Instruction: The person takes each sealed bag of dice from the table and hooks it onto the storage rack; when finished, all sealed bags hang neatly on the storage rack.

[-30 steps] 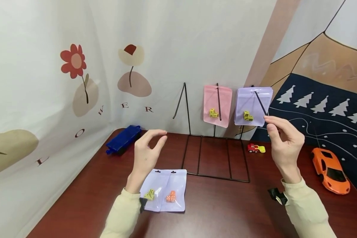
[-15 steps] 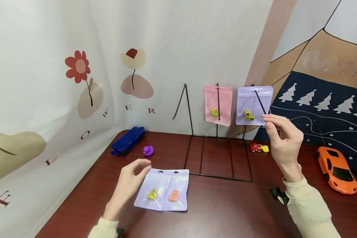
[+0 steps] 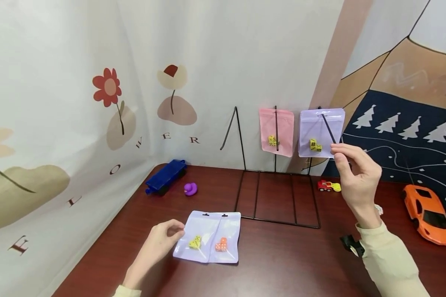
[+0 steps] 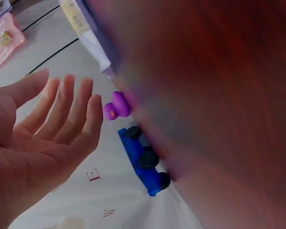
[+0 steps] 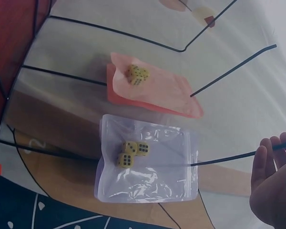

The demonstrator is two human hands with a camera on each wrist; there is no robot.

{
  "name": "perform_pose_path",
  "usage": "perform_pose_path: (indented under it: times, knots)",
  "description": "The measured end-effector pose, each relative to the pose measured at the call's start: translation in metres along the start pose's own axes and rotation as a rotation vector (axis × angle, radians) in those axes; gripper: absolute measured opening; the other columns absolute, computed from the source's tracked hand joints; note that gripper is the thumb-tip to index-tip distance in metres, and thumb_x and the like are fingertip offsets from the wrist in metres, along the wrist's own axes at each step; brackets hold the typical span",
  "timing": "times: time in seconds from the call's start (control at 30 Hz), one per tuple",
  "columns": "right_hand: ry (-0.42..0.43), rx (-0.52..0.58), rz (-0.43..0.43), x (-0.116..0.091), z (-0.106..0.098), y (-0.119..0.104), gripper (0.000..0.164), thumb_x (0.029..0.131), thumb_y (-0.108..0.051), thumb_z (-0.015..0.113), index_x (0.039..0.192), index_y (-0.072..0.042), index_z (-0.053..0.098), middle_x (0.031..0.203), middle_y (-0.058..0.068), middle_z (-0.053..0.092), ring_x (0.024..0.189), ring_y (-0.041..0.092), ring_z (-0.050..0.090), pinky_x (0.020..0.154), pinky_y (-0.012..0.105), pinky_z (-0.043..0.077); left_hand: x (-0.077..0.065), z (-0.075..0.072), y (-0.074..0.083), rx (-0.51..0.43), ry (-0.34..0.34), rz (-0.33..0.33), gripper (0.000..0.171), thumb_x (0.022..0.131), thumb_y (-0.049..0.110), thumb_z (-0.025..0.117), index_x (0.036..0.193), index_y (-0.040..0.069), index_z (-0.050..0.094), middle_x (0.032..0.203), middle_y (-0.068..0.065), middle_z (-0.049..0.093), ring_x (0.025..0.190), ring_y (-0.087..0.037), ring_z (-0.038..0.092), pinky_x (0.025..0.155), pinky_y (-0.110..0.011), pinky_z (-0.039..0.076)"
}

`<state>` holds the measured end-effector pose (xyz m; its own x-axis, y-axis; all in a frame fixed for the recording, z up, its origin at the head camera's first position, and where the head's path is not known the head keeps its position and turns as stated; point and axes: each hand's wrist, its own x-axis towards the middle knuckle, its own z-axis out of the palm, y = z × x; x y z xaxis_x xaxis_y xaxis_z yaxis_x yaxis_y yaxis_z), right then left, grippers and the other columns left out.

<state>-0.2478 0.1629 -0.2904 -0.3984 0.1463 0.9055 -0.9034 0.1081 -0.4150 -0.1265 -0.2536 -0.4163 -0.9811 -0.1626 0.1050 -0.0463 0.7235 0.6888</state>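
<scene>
In the head view my right hand (image 3: 360,177) pinches the front tip of the right-hand hook (image 3: 328,129) of a black wire display rack (image 3: 278,222). A purple zip pouch (image 3: 306,126) with yellow dice hangs on that hook; the right wrist view shows it close up. On the middle hook hangs a pink zip pouch (image 3: 285,132), also with yellow dice. My left hand (image 3: 160,241), fingers loosely bent and holding nothing, hovers beside two overlapping purple pouches lying on the table: one with yellow dice (image 3: 195,242), one with orange dice (image 3: 221,245).
The rack's left hook (image 3: 228,130) carries no pouch. Behind the left hand sit a purple rubber duck (image 3: 190,189) and a blue toy trailer (image 3: 166,176). A small red-and-yellow toy vehicle (image 3: 328,186) and an orange toy car (image 3: 429,214) stand at the right. Printed curtains back the table.
My left hand has come down and back from near the rack's left side to beside the pouches on the table, uncovering the duck. My right hand keeps its pinch on the hook tip.
</scene>
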Motion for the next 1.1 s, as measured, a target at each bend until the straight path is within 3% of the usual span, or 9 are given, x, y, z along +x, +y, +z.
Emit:
perform_pose_path:
  times: [0.3, 0.6, 0.87, 1.1]
  knots:
    - [-0.031, -0.021, 0.005, -0.002, -0.001, 0.000, 0.016, 0.088, 0.006, 0.060, 0.094, 0.020, 0.064, 0.098, 0.025, 0.066, 0.090, 0.016, 0.063, 0.085, 0.020, 0.049, -0.004, 0.001, -0.011, 0.024, -0.055, -0.092, 0.015, 0.082, 0.006, 0.072, 0.097, 0.005, 0.067, 0.084, -0.002, 0.066, 0.076, -0.018, 0.064, 0.067, -0.035, 0.055]
    - [-0.021, 0.002, -0.009, -0.003, -0.003, 0.000, 0.015, 0.087, 0.008, 0.059, 0.093, 0.021, 0.063, 0.097, 0.022, 0.067, 0.088, 0.016, 0.063, 0.083, 0.019, 0.050, -0.003, 0.005, -0.010, 0.035, -0.131, -0.115, 0.016, 0.080, 0.006, 0.073, 0.095, 0.005, 0.068, 0.083, -0.004, 0.065, 0.076, -0.021, 0.063, 0.065, -0.037, 0.054]
    - [-0.025, 0.010, -0.024, -0.001, -0.004, 0.000, 0.015, 0.086, 0.009, 0.058, 0.093, 0.022, 0.063, 0.096, 0.025, 0.065, 0.086, 0.015, 0.063, 0.082, 0.019, 0.050, -0.004, 0.005, -0.007, 0.028, -0.087, -0.095, 0.017, 0.076, -0.005, 0.072, 0.088, 0.006, 0.069, 0.076, -0.003, 0.062, 0.072, -0.017, 0.061, 0.061, -0.033, 0.052]
    - [-0.022, 0.015, -0.044, 0.001, -0.002, 0.001, 0.014, 0.086, 0.009, 0.059, 0.092, 0.021, 0.064, 0.095, 0.025, 0.066, 0.088, 0.016, 0.062, 0.082, 0.020, 0.050, -0.005, 0.003, -0.005, -0.047, -0.037, 0.003, 0.017, 0.077, -0.007, 0.071, 0.088, 0.005, 0.069, 0.077, -0.002, 0.064, 0.070, -0.015, 0.062, 0.062, -0.026, 0.052]
